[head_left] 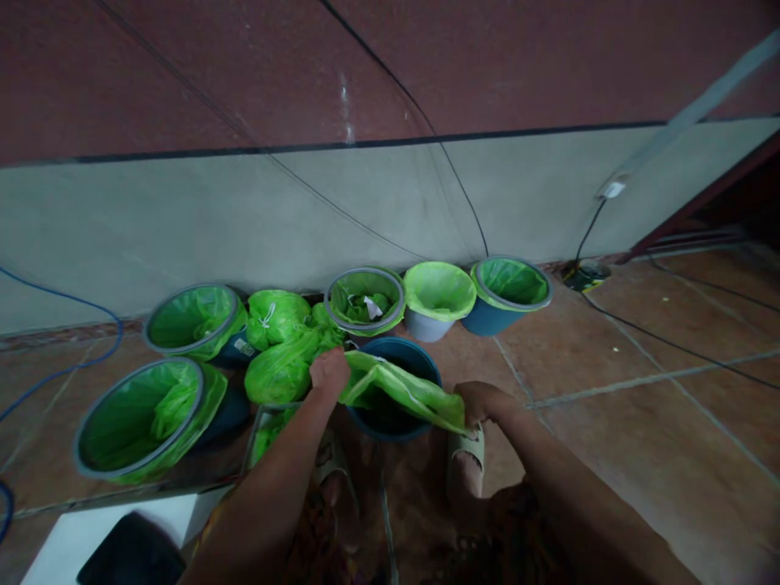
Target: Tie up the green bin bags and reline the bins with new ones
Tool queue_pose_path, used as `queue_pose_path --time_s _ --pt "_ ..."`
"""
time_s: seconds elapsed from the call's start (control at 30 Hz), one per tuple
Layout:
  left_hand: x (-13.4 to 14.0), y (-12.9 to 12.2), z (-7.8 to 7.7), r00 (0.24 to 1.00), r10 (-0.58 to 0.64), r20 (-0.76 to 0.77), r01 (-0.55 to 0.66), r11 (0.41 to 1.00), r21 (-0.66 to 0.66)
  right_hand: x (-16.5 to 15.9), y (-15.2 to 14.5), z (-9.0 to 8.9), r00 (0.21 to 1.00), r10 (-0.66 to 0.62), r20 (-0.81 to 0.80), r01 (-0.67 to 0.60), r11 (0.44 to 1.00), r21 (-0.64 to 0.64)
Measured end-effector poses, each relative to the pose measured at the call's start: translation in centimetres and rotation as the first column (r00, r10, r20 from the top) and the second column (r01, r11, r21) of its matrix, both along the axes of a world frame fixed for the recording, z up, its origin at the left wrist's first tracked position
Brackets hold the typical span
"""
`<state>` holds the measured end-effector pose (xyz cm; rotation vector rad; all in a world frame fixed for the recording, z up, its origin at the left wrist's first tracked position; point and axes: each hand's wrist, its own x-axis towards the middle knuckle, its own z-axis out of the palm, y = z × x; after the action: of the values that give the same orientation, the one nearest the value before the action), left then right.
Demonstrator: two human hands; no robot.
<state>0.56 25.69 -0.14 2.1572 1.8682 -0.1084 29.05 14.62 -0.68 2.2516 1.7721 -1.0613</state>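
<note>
Between my two hands a green plastic bin bag (402,386) is stretched out over a dark blue bin (396,349) on the floor in front of my feet. My left hand (330,372) is closed on the bag's left end. At its right end, my right hand (478,402) grips the bag as well. The bag hangs across the bin's opening and hides part of its dark inside. A white drawstring shows along the bag's edge.
Lined bins stand along the wall: one with bag scraps (366,301), a pale one (439,296), a blue one (509,292). Two more (198,321) (146,418) are left, beside tied green bags (283,366). A blue hose (91,305) and a black cable (682,349) lie about.
</note>
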Motion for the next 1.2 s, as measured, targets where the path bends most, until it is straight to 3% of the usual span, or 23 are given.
queue_pose_path --time_s 0.1,0.13,0.23,0.3,0.5,0.6,0.77,0.9,0.97,1.1,1.2 --pt "1.4 -0.5 -0.1 0.994 -0.104 0.021 0.105 0.994 -0.012 -0.9 1.5 1.4 0.991 0.014 0.133 -0.015 1.000 0.004" --pt "2.0 -0.8 -0.2 0.987 -0.153 0.037 0.154 0.988 -0.007 -1.4 2.1 1.7 0.991 -0.005 0.133 -0.004 0.998 0.070" --pt "3.6 -1.9 -0.2 0.943 -0.310 0.123 0.305 0.951 0.053 -3.3 3.6 1.8 1.000 0.026 -0.011 -0.023 0.971 0.236" --pt "4.5 -2.3 -0.3 0.915 -0.354 0.194 0.343 0.935 0.091 -4.5 4.0 1.1 0.992 0.068 -0.109 -0.036 0.963 0.269" --pt "5.2 -2.1 0.0 0.905 -0.283 0.317 0.270 0.959 0.083 -6.0 3.7 -1.2 0.998 -0.013 -0.067 0.022 0.992 0.121" --pt "4.7 -1.8 0.3 0.947 -0.267 0.180 0.262 0.964 0.052 -4.9 4.3 -1.0 0.994 -0.043 -0.096 0.057 0.987 0.149" --pt "3.3 -1.3 0.7 0.973 -0.174 -0.152 0.168 0.984 -0.052 -1.6 6.1 0.8 0.967 -0.206 -0.150 0.240 0.935 0.261" --pt "1.2 -0.3 1.1 0.966 -0.102 -0.237 0.070 0.987 -0.142 0.6 6.4 1.9 0.937 -0.333 -0.104 0.348 0.860 0.373" --pt "-0.2 0.3 1.3 0.961 -0.108 -0.254 0.053 0.976 -0.212 0.9 6.1 2.1 0.933 -0.351 -0.078 0.352 0.848 0.395" --pt "-2.2 1.0 1.8 0.954 -0.188 -0.235 0.094 0.929 -0.358 0.3 5.7 2.0 0.955 -0.293 -0.045 0.288 0.880 0.377" --pt "-2.1 1.1 1.9 0.963 -0.258 -0.083 0.214 0.912 -0.350 -0.6 5.8 1.6 0.971 -0.234 -0.052 0.238 0.908 0.345"
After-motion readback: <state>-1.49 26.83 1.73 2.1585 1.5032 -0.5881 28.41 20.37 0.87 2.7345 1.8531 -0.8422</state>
